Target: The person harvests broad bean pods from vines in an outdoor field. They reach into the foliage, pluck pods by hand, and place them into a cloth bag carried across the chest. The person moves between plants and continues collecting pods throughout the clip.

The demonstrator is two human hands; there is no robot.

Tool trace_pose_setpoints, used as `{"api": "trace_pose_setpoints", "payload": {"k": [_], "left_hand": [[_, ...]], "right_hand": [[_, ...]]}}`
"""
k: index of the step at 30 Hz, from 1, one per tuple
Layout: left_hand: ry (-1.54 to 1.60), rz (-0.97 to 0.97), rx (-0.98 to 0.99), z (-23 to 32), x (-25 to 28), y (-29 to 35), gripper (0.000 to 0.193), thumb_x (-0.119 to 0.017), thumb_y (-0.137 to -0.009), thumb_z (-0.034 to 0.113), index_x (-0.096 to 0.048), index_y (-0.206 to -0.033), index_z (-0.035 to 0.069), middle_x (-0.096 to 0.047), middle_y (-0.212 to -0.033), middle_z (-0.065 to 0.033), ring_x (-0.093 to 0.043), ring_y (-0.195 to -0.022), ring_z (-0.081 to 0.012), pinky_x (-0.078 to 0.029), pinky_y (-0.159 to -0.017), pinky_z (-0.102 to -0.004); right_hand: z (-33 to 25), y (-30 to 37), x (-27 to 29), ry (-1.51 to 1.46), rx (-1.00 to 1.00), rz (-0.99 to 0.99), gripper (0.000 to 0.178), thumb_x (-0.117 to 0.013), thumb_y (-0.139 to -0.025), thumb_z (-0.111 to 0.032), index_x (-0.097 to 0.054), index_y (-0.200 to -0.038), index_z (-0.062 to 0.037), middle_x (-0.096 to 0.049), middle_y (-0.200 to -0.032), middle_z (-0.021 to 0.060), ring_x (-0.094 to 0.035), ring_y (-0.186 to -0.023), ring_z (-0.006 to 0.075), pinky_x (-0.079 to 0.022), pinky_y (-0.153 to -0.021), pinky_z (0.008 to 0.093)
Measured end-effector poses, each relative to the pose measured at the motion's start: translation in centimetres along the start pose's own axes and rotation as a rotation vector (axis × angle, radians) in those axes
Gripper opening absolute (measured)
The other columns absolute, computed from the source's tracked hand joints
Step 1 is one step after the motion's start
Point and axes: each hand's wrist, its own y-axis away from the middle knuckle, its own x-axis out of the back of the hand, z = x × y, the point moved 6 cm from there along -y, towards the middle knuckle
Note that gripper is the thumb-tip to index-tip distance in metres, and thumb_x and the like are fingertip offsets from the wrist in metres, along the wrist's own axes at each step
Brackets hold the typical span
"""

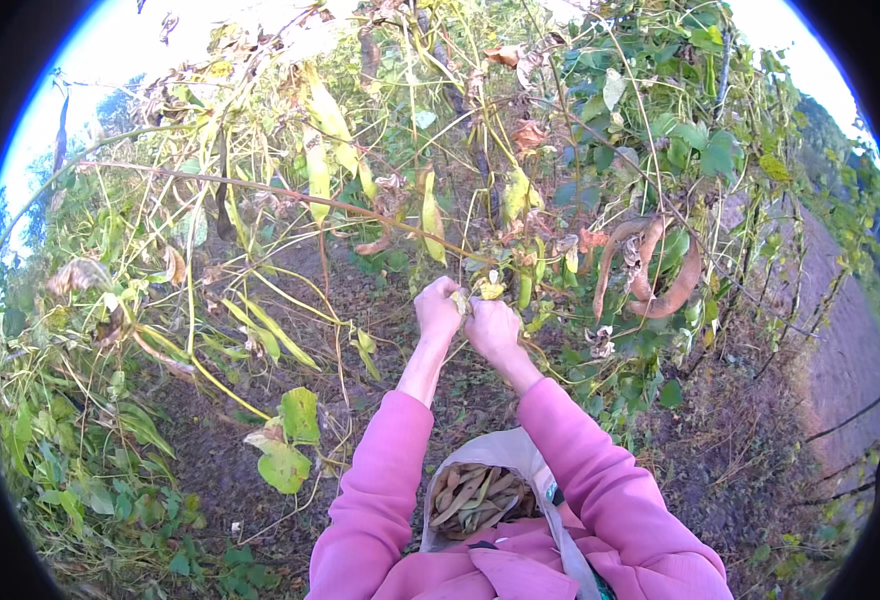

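Note:
Both my hands are raised in front of me, close together among the bean vines. My left hand [438, 308] is closed, its fingers pinched round something too small to make out. Right beside it, my right hand [494, 326] is closed too, and what it grips is hidden. A small pale, crumpled bit [462, 299] shows between the two hands, and a yellow withered leaf [490, 288] is just above the right one. Over my left hand hangs a yellow-green bean pod [433, 218]. Against my front, a pale cloth bag [527, 452] gapes, holding several dry brown bean pods [476, 497].
A long reddish stem [290, 192] crosses above my hands. Large yellowing pods [332, 120] hang at upper left, and curled brown pods [672, 290] at right. Dense green foliage [700, 140] stands on the right, with a bare dirt strip [845, 345] beyond it.

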Motion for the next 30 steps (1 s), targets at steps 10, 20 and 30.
{"api": "trace_pose_setpoints", "payload": {"k": [10, 20, 30], "left_hand": [[-0.099, 0.138, 0.066, -1.7, 2.8, -2.8, 0.017, -0.071, -0.08, 0.02, -0.066, -0.082, 0.003, -0.068, -0.075, -0.0143, -0.067, -0.072, -0.0254, -0.05, -0.071, -0.0372], [0.123, 0.136, 0.103, -2.2, 2.8, 2.7, 0.035, -0.071, -0.082, 0.017, -0.058, -0.11, 0.002, -0.067, -0.087, -0.0094, -0.063, -0.079, -0.0174, -0.049, -0.074, -0.0307], [0.387, 0.22, -0.014, 12.1, 6.7, 13.8, 0.01, -0.059, -0.091, 0.005, -0.059, -0.1, 0.002, -0.061, -0.079, -0.0002, -0.056, -0.067, -0.0052, -0.046, -0.06, -0.0208]], "right_hand": [[0.4, 7.4, 4.5, -0.65, 0.121, 0.425, 0.017, -0.054, -0.092, -0.014, -0.068, -0.099, -0.009, -0.07, -0.086, 0.0089, -0.064, -0.063, 0.0177, -0.05, -0.058, 0.033], [12.9, 14.0, 14.1, -2.007, -0.313, 0.345, 0.033, -0.045, -0.101, -0.035, -0.053, -0.112, -0.0043, -0.059, -0.089, 0.0045, -0.04, -0.056, 0.0056, -0.038, -0.052, 0.0229], [19.5, 9.2, 18.1, -2.158, -0.284, 0.091, 0.029, -0.043, -0.1, -0.043, -0.049, -0.093, -0.0153, -0.046, -0.071, -0.0036, -0.052, -0.07, 0.0122, -0.052, -0.078, 0.0409]]}}
